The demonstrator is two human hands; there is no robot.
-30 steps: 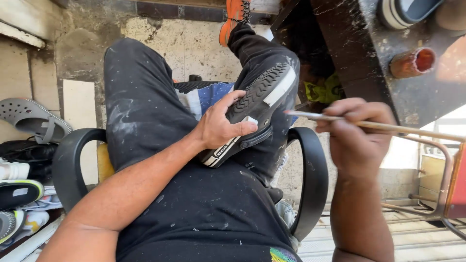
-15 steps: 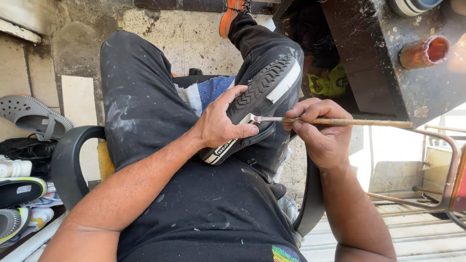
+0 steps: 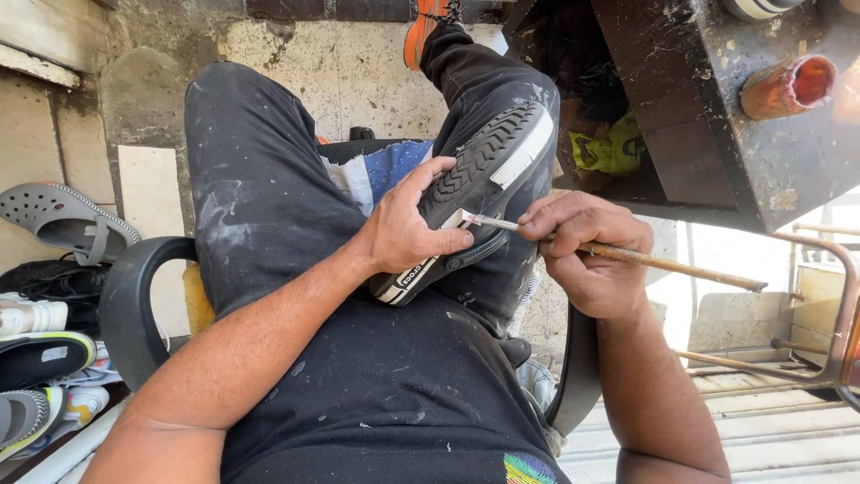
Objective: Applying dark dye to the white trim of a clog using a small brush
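I sit in a chair with a black shoe [image 3: 484,184] lying sole-up on my right thigh; its sole is black with a white edge. My left hand [image 3: 408,235] clasps the shoe around its heel end and holds it steady. My right hand [image 3: 582,251] grips a thin brush [image 3: 663,263] with a long stained handle that sticks out to the right. The brush's pale tip [image 3: 461,218] touches the side of the sole, right beside my left fingertips.
A dark, stained metal work stand [image 3: 717,134] carries an orange tube [image 3: 788,87] at upper right, with a yellow-green rag [image 3: 609,148] on a shelf beneath. Several shoes and a grey clog [image 3: 63,220] lie on the floor at left. Black chair armrests [image 3: 134,296] flank me.
My right hand has moved left and brought the brush tip onto the sole's edge. The left hand has kept its hold on the shoe.
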